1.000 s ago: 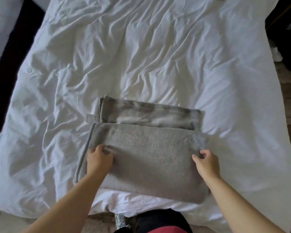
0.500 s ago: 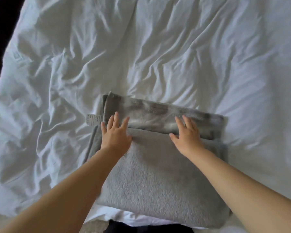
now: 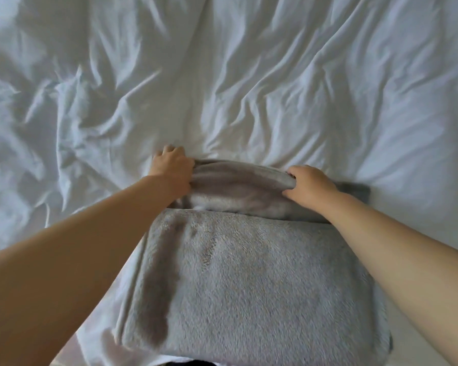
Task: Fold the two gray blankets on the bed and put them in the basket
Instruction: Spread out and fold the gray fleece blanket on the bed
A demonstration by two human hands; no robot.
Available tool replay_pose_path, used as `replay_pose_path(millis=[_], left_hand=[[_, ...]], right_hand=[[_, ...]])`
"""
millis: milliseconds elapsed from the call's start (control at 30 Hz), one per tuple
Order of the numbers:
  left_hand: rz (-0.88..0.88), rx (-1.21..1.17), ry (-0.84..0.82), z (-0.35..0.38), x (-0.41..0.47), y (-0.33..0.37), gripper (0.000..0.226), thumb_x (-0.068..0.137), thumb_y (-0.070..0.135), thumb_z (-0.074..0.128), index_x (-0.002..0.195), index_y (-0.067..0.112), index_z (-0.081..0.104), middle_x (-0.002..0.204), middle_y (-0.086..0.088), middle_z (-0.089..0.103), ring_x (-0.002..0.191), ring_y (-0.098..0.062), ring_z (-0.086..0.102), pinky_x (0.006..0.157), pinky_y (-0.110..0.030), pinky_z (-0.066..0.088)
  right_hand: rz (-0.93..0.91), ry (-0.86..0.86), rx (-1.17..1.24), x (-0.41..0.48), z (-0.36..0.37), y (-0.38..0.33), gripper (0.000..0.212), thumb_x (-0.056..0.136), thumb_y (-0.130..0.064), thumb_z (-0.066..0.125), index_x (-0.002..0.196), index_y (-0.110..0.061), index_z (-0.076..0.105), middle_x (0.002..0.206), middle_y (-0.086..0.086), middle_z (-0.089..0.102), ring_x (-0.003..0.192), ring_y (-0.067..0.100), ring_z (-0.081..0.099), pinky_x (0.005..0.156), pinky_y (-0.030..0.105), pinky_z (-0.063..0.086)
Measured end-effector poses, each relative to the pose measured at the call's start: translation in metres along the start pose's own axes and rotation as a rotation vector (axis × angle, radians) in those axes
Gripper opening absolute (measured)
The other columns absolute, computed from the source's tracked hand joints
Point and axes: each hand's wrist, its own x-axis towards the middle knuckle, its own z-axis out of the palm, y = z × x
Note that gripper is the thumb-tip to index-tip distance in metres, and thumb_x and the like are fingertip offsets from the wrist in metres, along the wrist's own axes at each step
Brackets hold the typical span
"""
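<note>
Gripping: both my hands hold the far blanket (image 3: pixel 238 188) along its far edge, one toward each end.
Left hand (image 3: pixel 171 167): at the blanket's left end, fingers (image 3: pixel 169 150) curled down over the far edge and clamped on the cloth, which bunches against my palm. The fingertips are hidden behind the fold.
Right hand (image 3: pixel 310 184): right of the middle, fingers (image 3: pixel 292 171) curled over the far edge with the thumb on the near side, pinching the plush between them.
Far blanket: smooth, darker gray, folded into a long band. Its long axis runs left to right across the bed, its ends pointing to the bed's sides. The stretch between my hands rises in a hump. Its right end pokes out past my right wrist and lies flat.
Near blanket (image 3: pixel 249 286): fluffy, lighter gray, folded into a broad rectangle just in front of me, its wider side also running left to right. Its far edge overlaps the near side of the far blanket.
Bed (image 3: pixel 249 88): covered with a rumpled white sheet, creases fanning away from the blankets. Both blankets lie on its near part, in the middle of the view.
</note>
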Motion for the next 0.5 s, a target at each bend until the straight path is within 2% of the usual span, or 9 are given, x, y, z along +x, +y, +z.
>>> replay_pose_path(millis=[100,133,200,267,300,333,400,467,500], left_hand=[[0.080,0.019,0.019,0.001,-0.001,-0.013,0.044,0.075,0.029,0.068,0.118,0.028,0.062,0.135,0.000,0.045,0.125,-0.026,0.038,0.105,-0.037,0.029],[0.093,-0.017,-0.024,0.002,-0.002,-0.015,0.049,0.075,0.027,0.068,0.123,0.029,0.057,0.138,-0.001,0.045,0.124,-0.026,0.042,0.104,-0.039,0.034],[0.042,-0.178,-0.131,0.001,-0.004,-0.016,0.059,0.075,0.023,0.067,0.130,0.028,0.046,0.127,-0.006,0.054,0.108,-0.029,0.054,0.086,-0.038,0.049],[-0.031,-0.262,-0.197,-0.001,-0.006,-0.016,0.069,0.075,0.023,0.068,0.137,0.026,0.038,0.118,-0.011,0.059,0.099,-0.032,0.058,0.075,-0.035,0.050],[-0.035,-0.252,-0.211,-0.003,-0.009,-0.017,0.064,0.076,0.023,0.067,0.135,0.023,0.042,0.113,-0.011,0.061,0.096,-0.031,0.059,0.074,-0.034,0.050],[-0.021,-0.221,-0.205,-0.004,-0.012,-0.017,0.052,0.077,0.023,0.064,0.127,0.019,0.052,0.102,-0.008,0.063,0.090,-0.029,0.059,0.073,-0.033,0.051],[0.012,-0.148,-0.132,-0.008,-0.027,-0.017,0.022,0.078,0.020,0.058,0.097,0.016,0.067,0.078,0.000,0.057,0.079,-0.022,0.053,0.070,-0.031,0.047],[0.035,-0.124,0.029,-0.014,-0.046,-0.021,0.004,0.076,0.017,0.058,0.075,0.019,0.061,0.078,0.003,0.052,0.087,-0.020,0.047,0.078,-0.031,0.039],[0.067,-0.116,0.104,-0.018,-0.059,-0.023,0.008,0.075,0.016,0.059,0.072,0.023,0.055,0.081,0.004,0.052,0.093,-0.020,0.048,0.084,-0.032,0.037]], right_hand=[[-0.046,-0.028,-0.008,-0.008,-0.003,0.000,0.015,0.082,-0.022,0.068,0.094,-0.018,0.059,0.084,-0.002,0.049,0.081,0.020,0.049,0.065,0.030,0.034],[-0.064,-0.028,-0.010,-0.011,-0.004,-0.001,0.012,0.082,-0.021,0.067,0.089,-0.020,0.058,0.080,-0.004,0.047,0.079,0.020,0.048,0.064,0.030,0.033],[-0.086,-0.025,-0.009,-0.019,-0.006,-0.003,0.014,0.082,-0.018,0.066,0.080,-0.023,0.053,0.075,-0.006,0.044,0.075,0.020,0.048,0.060,0.030,0.032],[-0.097,0.003,-0.008,-0.027,-0.006,-0.004,0.014,0.081,-0.017,0.066,0.077,-0.020,0.053,0.073,-0.005,0.044,0.073,0.021,0.047,0.059,0.031,0.032],[-0.098,0.021,-0.008,-0.031,-0.006,-0.005,0.011,0.081,-0.016,0.066,0.077,-0.017,0.055,0.072,-0.006,0.043,0.072,0.020,0.047,0.059,0.031,0.033],[-0.099,0.043,-0.006,-0.036,-0.007,-0.006,0.007,0.080,-0.015,0.066,0.079,-0.013,0.059,0.071,-0.007,0.043,0.070,0.019,0.046,0.058,0.031,0.033],[-0.100,0.080,-0.005,-0.050,-0.008,-0.007,0.005,0.080,-0.014,0.065,0.082,-0.010,0.062,0.070,-0.007,0.043,0.069,0.018,0.045,0.056,0.030,0.032],[-0.100,0.093,-0.006,-0.069,-0.011,-0.009,0.005,0.079,-0.014,0.065,0.077,-0.013,0.060,0.071,-0.005,0.044,0.071,0.020,0.047,0.061,0.031,0.037],[-0.093,0.088,-0.020,-0.080,-0.012,-0.010,0.012,0.079,-0.016,0.065,0.073,-0.019,0.056,0.072,-0.006,0.044,0.075,0.021,0.047,0.067,0.034,0.040]])
